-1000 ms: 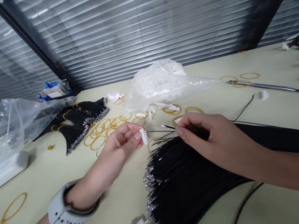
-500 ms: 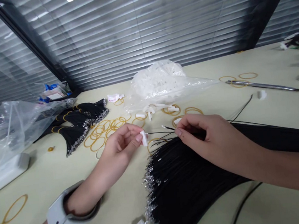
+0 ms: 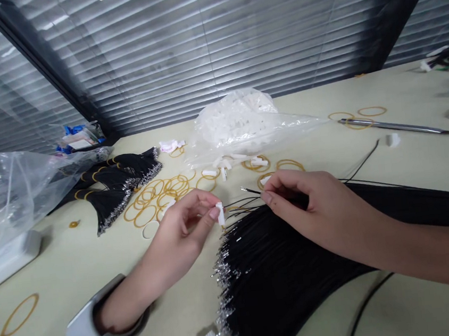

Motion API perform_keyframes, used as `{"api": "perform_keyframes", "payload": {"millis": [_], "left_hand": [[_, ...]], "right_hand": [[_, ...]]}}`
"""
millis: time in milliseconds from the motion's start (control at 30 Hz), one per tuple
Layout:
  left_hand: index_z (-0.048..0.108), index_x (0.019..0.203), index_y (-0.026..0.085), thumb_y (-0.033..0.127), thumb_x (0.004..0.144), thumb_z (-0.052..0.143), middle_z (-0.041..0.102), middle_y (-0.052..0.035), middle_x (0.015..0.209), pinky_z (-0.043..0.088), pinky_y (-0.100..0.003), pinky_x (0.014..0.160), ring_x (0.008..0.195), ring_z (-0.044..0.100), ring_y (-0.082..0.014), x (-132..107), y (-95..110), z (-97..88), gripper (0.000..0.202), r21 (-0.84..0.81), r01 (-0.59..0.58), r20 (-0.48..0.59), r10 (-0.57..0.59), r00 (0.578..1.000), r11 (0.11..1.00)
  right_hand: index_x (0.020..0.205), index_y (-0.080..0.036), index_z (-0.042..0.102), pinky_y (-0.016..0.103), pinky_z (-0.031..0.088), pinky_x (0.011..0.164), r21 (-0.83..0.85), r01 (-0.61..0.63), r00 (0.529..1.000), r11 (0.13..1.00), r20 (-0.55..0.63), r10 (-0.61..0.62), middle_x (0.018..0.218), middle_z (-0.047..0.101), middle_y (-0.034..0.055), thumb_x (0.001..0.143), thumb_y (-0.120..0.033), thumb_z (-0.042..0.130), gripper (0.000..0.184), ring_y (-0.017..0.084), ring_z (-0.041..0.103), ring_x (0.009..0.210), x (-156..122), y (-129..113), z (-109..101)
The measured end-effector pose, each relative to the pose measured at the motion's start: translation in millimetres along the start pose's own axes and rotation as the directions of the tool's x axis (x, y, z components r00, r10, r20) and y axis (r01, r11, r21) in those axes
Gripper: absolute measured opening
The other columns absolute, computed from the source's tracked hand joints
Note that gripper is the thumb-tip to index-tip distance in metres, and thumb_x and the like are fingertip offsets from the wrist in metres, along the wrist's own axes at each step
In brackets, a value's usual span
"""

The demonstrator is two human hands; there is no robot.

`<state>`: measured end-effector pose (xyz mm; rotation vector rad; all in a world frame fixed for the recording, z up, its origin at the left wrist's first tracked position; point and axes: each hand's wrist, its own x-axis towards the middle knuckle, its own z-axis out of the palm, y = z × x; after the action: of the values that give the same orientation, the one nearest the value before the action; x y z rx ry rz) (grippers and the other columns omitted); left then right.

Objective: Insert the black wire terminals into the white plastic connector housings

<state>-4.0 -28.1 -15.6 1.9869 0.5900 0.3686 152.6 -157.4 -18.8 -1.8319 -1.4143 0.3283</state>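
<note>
Between thumb and fingers, my left hand [image 3: 193,227] pinches a small white plastic connector housing [image 3: 220,214]. My right hand [image 3: 312,201] grips a thin black wire [image 3: 252,190] whose bare metal terminal points left toward the housing, a short gap apart from it. A few other black wires run between the two hands; whether any sits in the housing I cannot tell. Under my right hand and forearm lies a thick bundle of black wires [image 3: 283,268], its silvery crimped ends fanned out on the left side.
A clear bag of white housings [image 3: 239,121] lies at the back. Rubber bands [image 3: 151,197] and loose white housings are scattered before it. Tied black wire bundles [image 3: 110,188] lie left, near a plastic bag [image 3: 29,183]. A metal pen-like tool [image 3: 396,126] rests at the right.
My left hand has shifted slightly right and down with the housing, which now stands more upright. My right hand has barely moved and still holds the wire.
</note>
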Motion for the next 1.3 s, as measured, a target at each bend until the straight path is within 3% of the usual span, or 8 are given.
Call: {"api": "perform_keyframes", "payload": {"millis": [300, 400, 700, 1000, 1300], "left_hand": [[0.050, 0.086, 0.018, 0.030, 0.081, 0.049, 0.050, 0.0021, 0.067, 0.033, -0.016, 0.055, 0.063, 0.045, -0.0068, -2.4, 2.8, 2.2, 0.013, -0.122, 0.030, 0.106, -0.017, 0.994, 0.992], [0.050, 0.087, 0.019, 0.030, 0.082, 0.048, 0.051, 0.0028, 0.068, 0.033, -0.015, 0.055, 0.062, 0.045, -0.0055, -4.0, 4.6, 4.0, 0.012, -0.164, 0.049, 0.170, -0.021, 0.985, 0.985], [0.049, 0.086, 0.019, 0.026, 0.082, 0.049, 0.053, 0.0031, 0.069, 0.035, -0.012, 0.057, 0.065, 0.046, -0.0039, -9.2, 6.8, 11.3, 0.008, -0.302, 0.096, 0.213, -0.031, 0.976, 0.949], [0.053, 0.086, 0.019, 0.025, 0.079, 0.053, 0.053, 0.0036, 0.066, 0.037, -0.010, 0.056, 0.063, 0.047, -0.0036, -11.3, 5.5, 15.3, 0.009, -0.233, 0.045, 0.136, -0.013, 0.991, 0.971], [0.053, 0.085, 0.019, 0.021, 0.080, 0.053, 0.055, 0.0040, 0.072, 0.039, -0.008, 0.059, 0.066, 0.050, -0.0020, -13.4, 7.4, 17.1, 0.006, -0.152, -0.029, 0.097, 0.044, 0.994, 0.988]], "right_hand": [[0.071, -0.018, 0.047, 0.021, 0.031, 0.049, -0.070, 0.039, 0.999, 0.997, 0.025, -0.037, 0.061, 0.049, -0.0037, 0.081, -0.023, 0.043, 0.012, 0.007, 0.041, 0.051, -0.7, -0.3, 1.0], [0.072, -0.018, 0.049, 0.020, 0.031, 0.050, -0.068, 0.099, 0.993, 0.993, 0.065, -0.094, 0.062, 0.050, -0.0039, 0.080, -0.021, 0.043, 0.011, 0.007, 0.043, 0.054, -1.2, -1.4, 1.3], [0.078, -0.017, 0.048, 0.021, 0.032, 0.055, -0.077, 0.310, 0.947, 0.948, 0.114, -0.300, 0.070, 0.052, -0.0021, 0.085, -0.020, 0.041, 0.010, 0.007, 0.045, 0.060, -4.8, -1.5, 1.3], [0.076, -0.013, 0.048, 0.022, 0.034, 0.052, -0.208, 0.469, 0.883, 0.858, 0.078, -0.464, 0.069, 0.050, 0.0016, 0.085, -0.016, 0.038, 0.013, 0.009, 0.044, 0.057, -8.1, -0.2, 7.2], [0.072, -0.011, 0.051, 0.022, 0.033, 0.050, -0.274, 0.524, 0.849, 0.807, 0.088, -0.521, 0.065, 0.049, 0.0027, 0.086, -0.015, 0.037, 0.020, 0.010, 0.043, 0.056, -10.4, 0.6, 8.8]]}}
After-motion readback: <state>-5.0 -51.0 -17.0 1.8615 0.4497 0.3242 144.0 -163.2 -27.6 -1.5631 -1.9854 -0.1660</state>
